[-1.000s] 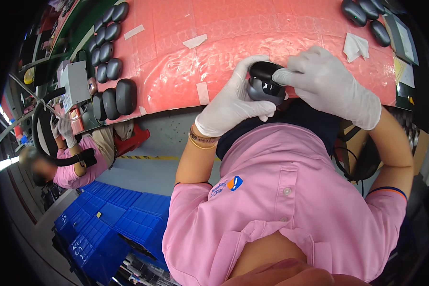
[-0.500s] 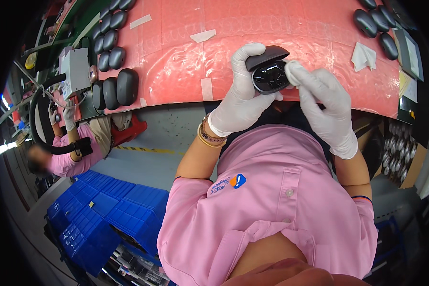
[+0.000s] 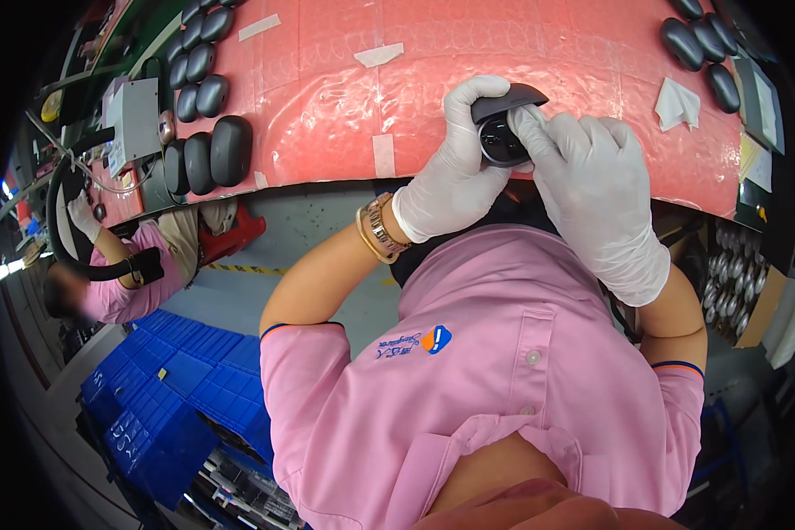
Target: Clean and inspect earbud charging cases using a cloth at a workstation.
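My gloved left hand [image 3: 455, 181] is closed round an earbud charging case [image 3: 496, 141], held above the front of the bench. The case's dark grey lid [image 3: 514, 99] stands raised, and its inside is glossy black. From the right, my gloved right hand [image 3: 596, 190] presses its fingertips into the open case, pinching a small white cloth [image 3: 527, 128]. Cloth and glove look alike, so their boundary is hard to make out. The fingers cover the right part of the case's inside.
Closed dark cases [image 3: 212, 95] line the bench's left side, with three larger ones [image 3: 230, 152] in front. More cases [image 3: 683, 44] and a white wipe [image 3: 677, 104] lie at right. A co-worker [image 3: 141, 274] sits left, beyond a grey box [image 3: 141, 119]. Blue bins [image 3: 194, 380] stand lower left.
My right fingers have moved from the case's right rim into its open inside. The case is turned and slightly shifted, and my left elbow has swung outward.
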The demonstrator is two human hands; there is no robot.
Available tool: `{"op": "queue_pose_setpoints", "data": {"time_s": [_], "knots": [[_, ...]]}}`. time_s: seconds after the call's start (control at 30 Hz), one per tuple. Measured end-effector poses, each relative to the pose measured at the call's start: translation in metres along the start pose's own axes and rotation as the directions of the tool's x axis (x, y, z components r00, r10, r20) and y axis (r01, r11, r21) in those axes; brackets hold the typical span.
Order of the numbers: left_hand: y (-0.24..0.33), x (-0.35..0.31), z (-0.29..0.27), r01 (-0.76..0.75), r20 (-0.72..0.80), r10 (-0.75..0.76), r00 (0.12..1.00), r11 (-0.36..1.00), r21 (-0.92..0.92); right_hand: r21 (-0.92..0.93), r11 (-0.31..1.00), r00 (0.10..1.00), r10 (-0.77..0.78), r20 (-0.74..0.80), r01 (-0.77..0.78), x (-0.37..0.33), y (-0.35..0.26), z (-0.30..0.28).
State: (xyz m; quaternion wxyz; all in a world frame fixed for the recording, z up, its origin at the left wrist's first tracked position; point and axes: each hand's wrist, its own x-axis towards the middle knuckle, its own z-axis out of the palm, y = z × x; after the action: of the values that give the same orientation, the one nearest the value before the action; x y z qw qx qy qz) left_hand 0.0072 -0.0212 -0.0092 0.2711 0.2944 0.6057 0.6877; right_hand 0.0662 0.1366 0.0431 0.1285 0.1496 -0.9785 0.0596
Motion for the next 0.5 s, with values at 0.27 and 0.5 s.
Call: {"op": "queue_pose_setpoints", "data": {"time_s": [0.27,0.5], "knots": [[-0.005,0.0,-0.001,-0.089,0.004,0.089,0.996,0.996,0.014,0.05,0.998,0.999,0.029,-0.019,-0.028,-0.008,0.01,-0.003],[-0.009,-0.002,-0.004,-0.036,0.026,0.045,0.999,0.965,-0.259,0.335,0.932,0.977,0.185,-0.108,-0.14,-0.02,0.029,-0.001]]}}
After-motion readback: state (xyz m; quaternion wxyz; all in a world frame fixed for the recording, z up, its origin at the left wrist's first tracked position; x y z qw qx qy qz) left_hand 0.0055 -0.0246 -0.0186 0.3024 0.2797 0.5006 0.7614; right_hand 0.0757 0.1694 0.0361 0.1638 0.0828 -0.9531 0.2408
